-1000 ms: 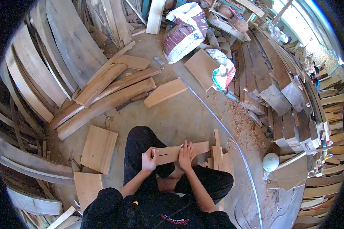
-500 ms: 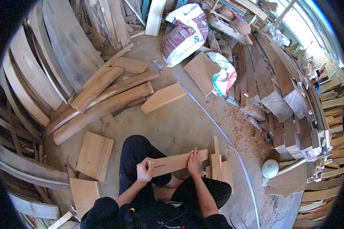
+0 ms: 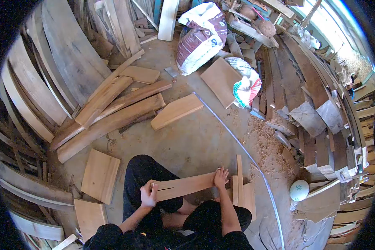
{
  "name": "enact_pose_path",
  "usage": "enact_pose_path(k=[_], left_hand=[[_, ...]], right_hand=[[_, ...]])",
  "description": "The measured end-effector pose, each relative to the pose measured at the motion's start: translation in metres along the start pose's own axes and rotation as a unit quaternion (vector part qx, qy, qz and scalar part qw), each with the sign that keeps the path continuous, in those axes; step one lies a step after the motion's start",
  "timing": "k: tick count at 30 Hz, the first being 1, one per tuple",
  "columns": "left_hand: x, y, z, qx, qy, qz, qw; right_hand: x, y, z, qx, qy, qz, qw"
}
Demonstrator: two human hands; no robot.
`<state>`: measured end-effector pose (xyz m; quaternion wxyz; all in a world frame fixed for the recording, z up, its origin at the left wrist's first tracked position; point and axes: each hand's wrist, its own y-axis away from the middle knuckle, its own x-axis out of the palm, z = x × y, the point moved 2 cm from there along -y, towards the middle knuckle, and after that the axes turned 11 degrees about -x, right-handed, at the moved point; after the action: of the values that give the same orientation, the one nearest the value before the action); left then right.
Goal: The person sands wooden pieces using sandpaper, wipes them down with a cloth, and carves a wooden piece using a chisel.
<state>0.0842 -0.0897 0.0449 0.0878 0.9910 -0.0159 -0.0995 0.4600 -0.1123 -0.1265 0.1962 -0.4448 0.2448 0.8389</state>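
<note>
A flat wooden board with a dark slit near its left end lies across my lap. My left hand grips that left end, thumb on top. At the other end, my right hand holds the board's edge, its fingers stretched upward; part of the grip is hidden. Narrow wooden strips stand just beyond my right hand. A wider wooden piece lies beside my right knee.
A pale measuring tape stretches along the floor. Left of me lie square wooden blocks; ahead are a cut board and rough planks. Sacks, stacked timber and a pale round object surround the floor.
The board has shifted slightly left and down in view, with my left hand on it. My right hand has moved from the board's face to its right end.
</note>
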Motion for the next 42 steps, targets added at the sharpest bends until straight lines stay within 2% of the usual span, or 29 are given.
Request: enact_pose_path(k=[3,5,7,10,13,16,18,21,25,27,30,34,37,40,42], left_hand=[[-0.001,0.003,-0.001,-0.01,0.006,0.008,1.0],[0.0,0.006,-0.009,0.002,0.029,0.005,1.0],[-0.002,0.008,-0.011,0.002,0.011,0.012,1.0],[-0.004,0.011,-0.013,0.002,-0.003,0.021,1.0],[-0.004,0.008,-0.007,0.01,-0.009,0.014,1.0],[-0.004,0.007,-0.006,0.02,-0.015,0.006,1.0],[-0.003,0.007,-0.01,0.028,-0.014,0.006,1.0],[0.0,0.004,-0.004,0.055,-0.005,-0.022,0.998],[-0.002,0.003,-0.006,0.005,0.0,0.007,1.0],[-0.001,0.0,0.007,0.009,0.001,0.009,1.0],[-0.001,-0.001,0.004,0.01,0.0,0.008,1.0],[0.0,-0.002,0.006,0.017,0.001,0.004,1.0],[-0.001,-0.002,0.009,0.017,0.002,0.003,1.0],[0.001,0.001,0.008,0.003,0.027,0.001,1.0],[0.002,0.0,0.005,0.015,0.016,-0.011,1.0]], right_hand=[[0.002,0.028,0.034,-0.075,0.007,0.011,0.997],[0.022,0.043,0.044,-0.262,0.127,0.019,0.957],[0.007,0.084,0.098,-0.229,-0.018,-0.033,0.973],[0.002,0.129,0.156,-0.223,-0.004,-0.032,0.974],[-0.01,0.145,0.182,-0.227,-0.017,-0.012,0.974],[0.01,0.096,0.117,-0.272,0.018,-0.066,0.96],[-0.012,0.069,0.087,-0.248,-0.006,0.016,0.969],[-0.004,0.027,0.034,-0.109,-0.068,-0.009,0.992],[0.01,-0.014,-0.028,-0.116,0.001,-0.019,0.993],[0.003,-0.018,-0.034,-0.147,0.03,0.008,0.989],[0.005,-0.029,-0.048,-0.069,-0.12,-0.02,0.99],[-0.005,-0.021,-0.033,-0.044,-0.08,-0.016,0.996],[0.004,-0.012,-0.026,-0.085,-0.018,-0.027,0.996],[-0.011,0.024,0.029,-0.034,0.082,0.048,0.995],[-0.001,0.039,0.045,-0.151,0.04,0.018,0.988]])
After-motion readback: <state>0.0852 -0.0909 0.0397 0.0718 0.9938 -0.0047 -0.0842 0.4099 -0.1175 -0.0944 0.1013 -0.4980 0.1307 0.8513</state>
